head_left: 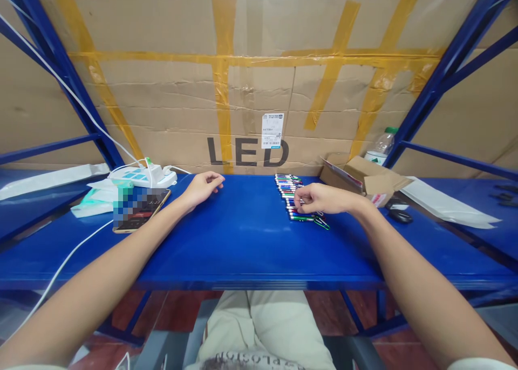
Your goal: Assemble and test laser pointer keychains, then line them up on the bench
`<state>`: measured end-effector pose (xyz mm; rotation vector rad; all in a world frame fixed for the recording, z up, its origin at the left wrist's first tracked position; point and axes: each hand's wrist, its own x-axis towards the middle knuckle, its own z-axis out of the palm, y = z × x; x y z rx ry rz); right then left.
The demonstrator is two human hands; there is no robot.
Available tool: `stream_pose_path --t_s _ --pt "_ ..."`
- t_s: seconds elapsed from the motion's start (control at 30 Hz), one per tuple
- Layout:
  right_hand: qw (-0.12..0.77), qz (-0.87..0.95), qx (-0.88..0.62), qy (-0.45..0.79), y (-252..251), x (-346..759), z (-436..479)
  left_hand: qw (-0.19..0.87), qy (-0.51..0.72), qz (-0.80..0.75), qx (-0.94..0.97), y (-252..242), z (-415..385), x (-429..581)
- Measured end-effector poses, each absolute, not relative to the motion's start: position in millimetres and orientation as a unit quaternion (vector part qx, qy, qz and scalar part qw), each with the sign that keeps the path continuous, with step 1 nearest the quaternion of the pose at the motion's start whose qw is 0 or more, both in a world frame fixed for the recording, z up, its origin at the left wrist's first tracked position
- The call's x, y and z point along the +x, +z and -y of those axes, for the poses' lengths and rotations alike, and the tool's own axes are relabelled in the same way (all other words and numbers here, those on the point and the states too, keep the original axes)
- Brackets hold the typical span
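Observation:
My left hand (204, 188) rests on the blue table left of centre. Its fingers are loosely bent, with nothing visible in them. Right of centre lies a row of slim, shiny pen-like sticks (301, 217) in green, blue, red and silver, side by side. A green carabiner clip (322, 224) shows at the right end of the nearest one. Over the row hovers or rests my right hand (318, 198), its thumb and fingers curled together at the sticks. Whether a stick is between those fingertips is hidden, and the hand covers part of the row.
Behind the blue table (243, 240) stands a large taped cardboard sheet (170, 105). At left are a phone (156, 208), a white power strip (156, 175) and a cable. An opened carton (372, 176), a bottle (380, 146) and a black mouse (400, 216) are at right.

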<state>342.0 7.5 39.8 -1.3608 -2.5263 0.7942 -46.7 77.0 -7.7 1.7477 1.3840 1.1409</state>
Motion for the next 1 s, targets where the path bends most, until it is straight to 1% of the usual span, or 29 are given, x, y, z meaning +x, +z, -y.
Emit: stream_pose_path --t_s 0.2,0.4,0.63,1.0 --pt "0.075 0.845 -0.46 0.261 40 346 -9 0.319 0.427 -0.515 0.671 -8 -75 -45" --pt "0.037 0.849 -0.455 0.266 43 339 -2 0.33 0.425 -0.509 0.671 -5 -70 -41" --pt "0.021 0.851 -0.452 0.268 41 340 -3 0.334 0.423 -0.51 0.67 -6 -69 -39" --pt "0.008 0.862 -0.449 0.233 41 334 0 0.336 0.416 -0.502 0.68 -6 -67 -37"
